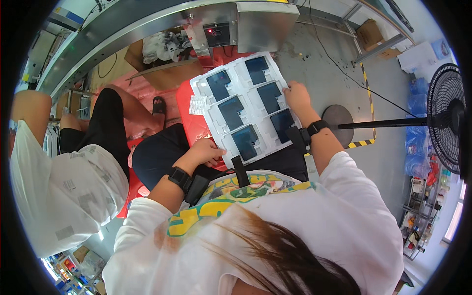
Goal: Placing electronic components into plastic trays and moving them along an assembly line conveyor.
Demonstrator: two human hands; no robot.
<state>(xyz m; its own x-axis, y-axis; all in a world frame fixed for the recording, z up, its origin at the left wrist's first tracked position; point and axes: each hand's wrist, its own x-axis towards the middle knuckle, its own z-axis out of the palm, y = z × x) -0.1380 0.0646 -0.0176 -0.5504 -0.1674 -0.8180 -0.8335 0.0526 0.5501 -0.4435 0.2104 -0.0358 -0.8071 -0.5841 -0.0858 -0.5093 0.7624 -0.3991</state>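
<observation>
A white moulded tray [250,109] lies tilted across my lap, with dark, flat, screen-like panels [230,113] set into its several pockets. My left hand [205,151] is closed at the tray's near left corner, fingers curled against the rim. At the right edge, my right hand [297,98] pinches the rim between thumb and fingers. A white printed label [197,104] sticks out at the tray's left side. Beneath and beside the tray shows a red plastic surface [185,105]. Dark bands with boxy devices are on both my wrists.
Ahead runs a metal bench frame [142,30] with a control box [265,27]. An open cardboard box [164,73] stands below it. A person in a white shirt [73,182] sits close on my left. To the right are a black standing fan [446,118] and stacked blue water bottles [417,128].
</observation>
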